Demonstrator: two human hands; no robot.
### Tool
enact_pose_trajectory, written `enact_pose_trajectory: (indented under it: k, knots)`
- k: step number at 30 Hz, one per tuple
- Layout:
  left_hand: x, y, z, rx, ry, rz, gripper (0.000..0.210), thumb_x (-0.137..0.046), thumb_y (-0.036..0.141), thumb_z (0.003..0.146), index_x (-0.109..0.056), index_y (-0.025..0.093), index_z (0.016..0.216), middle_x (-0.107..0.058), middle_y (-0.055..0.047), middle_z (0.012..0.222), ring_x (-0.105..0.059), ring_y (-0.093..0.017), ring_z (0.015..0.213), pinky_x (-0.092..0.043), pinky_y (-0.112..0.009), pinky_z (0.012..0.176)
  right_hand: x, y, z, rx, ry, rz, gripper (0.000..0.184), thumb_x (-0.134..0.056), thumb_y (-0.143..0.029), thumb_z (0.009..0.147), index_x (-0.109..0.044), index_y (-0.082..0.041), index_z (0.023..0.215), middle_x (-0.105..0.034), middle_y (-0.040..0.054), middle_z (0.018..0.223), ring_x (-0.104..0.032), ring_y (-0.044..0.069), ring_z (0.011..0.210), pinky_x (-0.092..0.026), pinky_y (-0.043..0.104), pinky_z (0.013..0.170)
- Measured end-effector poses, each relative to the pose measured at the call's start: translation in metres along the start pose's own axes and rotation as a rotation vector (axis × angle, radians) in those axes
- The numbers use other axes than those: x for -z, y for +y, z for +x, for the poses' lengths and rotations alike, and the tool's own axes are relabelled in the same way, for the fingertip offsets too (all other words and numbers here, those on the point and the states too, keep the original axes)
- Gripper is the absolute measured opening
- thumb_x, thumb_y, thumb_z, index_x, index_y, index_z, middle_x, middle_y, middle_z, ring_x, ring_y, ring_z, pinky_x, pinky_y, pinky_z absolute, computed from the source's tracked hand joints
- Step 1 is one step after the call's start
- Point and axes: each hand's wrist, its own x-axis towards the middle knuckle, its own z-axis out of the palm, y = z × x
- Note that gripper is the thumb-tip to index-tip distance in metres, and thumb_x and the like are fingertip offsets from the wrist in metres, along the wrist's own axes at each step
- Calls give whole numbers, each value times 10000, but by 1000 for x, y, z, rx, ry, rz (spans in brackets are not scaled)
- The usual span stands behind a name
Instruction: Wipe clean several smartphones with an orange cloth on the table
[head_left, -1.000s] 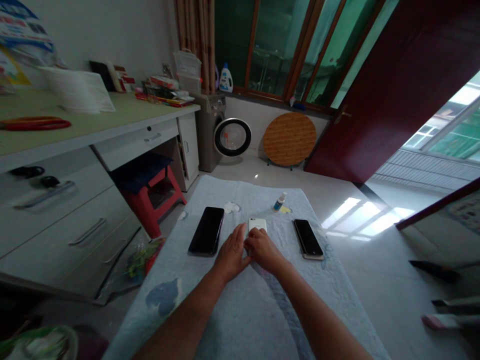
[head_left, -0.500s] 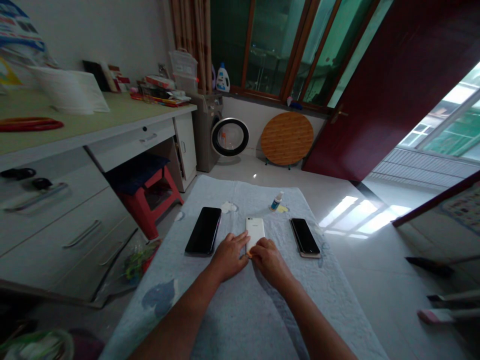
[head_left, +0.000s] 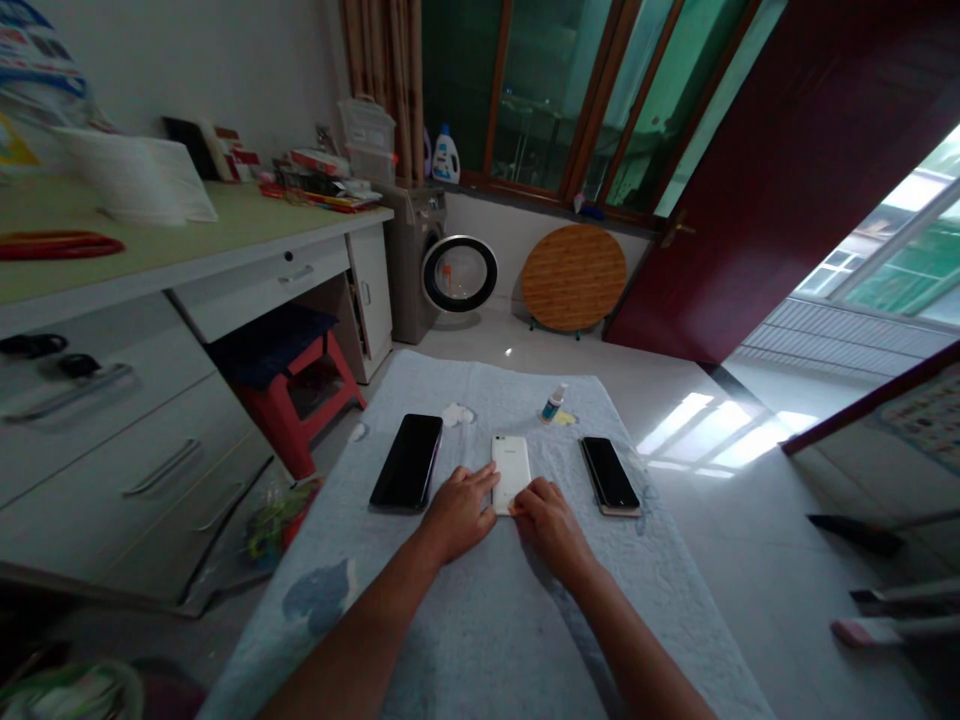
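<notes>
A white phone (head_left: 511, 465) lies back side up on the cloth-covered table. My left hand (head_left: 457, 515) rests along its left edge, fingers stretched out and thumb near the lower corner. My right hand (head_left: 551, 520) is closed, pressing a small orange cloth (head_left: 516, 509) against the phone's lower end; most of that cloth is hidden under the fingers. To the left lies a large black phone (head_left: 408, 463), screen up. On the right is another dark-screened phone (head_left: 610, 474). Beyond the white phone stands a small spray bottle (head_left: 553, 403) with a blue label.
A pale blue patterned cloth (head_left: 480, 620) covers the table. Left of it are a red stool (head_left: 300, 410) and a desk with drawers (head_left: 157, 420). Farther back are a washing machine with its door (head_left: 460, 274) open and a round wooden tabletop (head_left: 574, 277) against the wall.
My right hand has slid the orange cloth a little to the right along the white phone's lower end. My left hand and the phones stay in place.
</notes>
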Motion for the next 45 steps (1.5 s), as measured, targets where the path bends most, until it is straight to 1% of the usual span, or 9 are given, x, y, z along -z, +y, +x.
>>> enact_pose_trajectory:
  k: [5,10,18,22,28,33,37,41,45]
  knots:
    - [-3,-2,-1,0,16,-33,583,-632,346,788,-500,197,1336,-466,-49,1442,-519,-243,1107,-397,-362,981,5,9,-8,-47,23,48,130,-515,-153,899,-617,-176,822,-561,46,881,-514,161,845,-409,263,759]
    - [-8,-6,0,2,22,-21,548,-641,369,823,-497,232,1333,-469,-48,1440,-530,-237,1094,-403,-371,962,6,16,-8,-101,10,46,122,-517,-148,883,-631,-182,855,-578,48,887,-534,170,869,-413,269,780]
    - [-6,-2,-1,-2,20,-10,555,-657,359,810,-515,200,1322,-484,-55,1428,-525,-245,1084,-398,-368,968,3,13,-11,-167,50,95,205,-478,-153,898,-667,-175,974,-632,71,929,-572,166,892,-416,249,825]
    - [-5,-2,-1,0,18,-17,564,-666,340,801,-511,201,1325,-480,-47,1432,-519,-244,1084,-396,-363,970,-7,14,7,-233,53,45,220,-476,-130,892,-682,-152,965,-641,89,920,-566,174,890,-403,241,807]
    - [-2,-2,-1,2,-1,-32,571,-650,347,809,-486,230,1343,-459,-46,1447,-518,-242,1091,-395,-372,966,-17,27,55,-290,46,-137,265,-421,-113,918,-672,-129,1001,-634,109,919,-551,185,908,-373,257,802]
    - [-1,-1,0,10,-4,-39,560,-645,340,806,-494,237,1335,-458,-38,1449,-516,-244,1079,-399,-374,960,-18,35,87,-263,22,-219,283,-398,-113,930,-670,-132,1004,-618,103,943,-540,176,892,-359,256,806]
    - [-1,-2,0,16,-9,-44,555,-636,344,806,-493,251,1334,-445,-26,1458,-515,-245,1075,-399,-381,959,-18,38,101,-242,0,-233,289,-401,-133,934,-687,-150,971,-604,103,954,-520,181,882,-358,266,796]
    - [-2,-2,-1,16,2,-46,561,-647,336,800,-494,244,1332,-453,-24,1452,-511,-240,1065,-403,-370,960,-18,33,99,-182,-19,-255,271,-428,-141,922,-695,-171,960,-591,110,1021,-488,197,901,-355,281,808]
    - [-2,-1,-1,10,12,-36,564,-655,335,797,-491,242,1329,-469,-23,1438,-506,-237,1063,-399,-364,963,-18,23,81,-6,-11,-251,239,-446,-192,933,-680,-201,980,-581,87,1069,-465,203,934,-347,285,844]
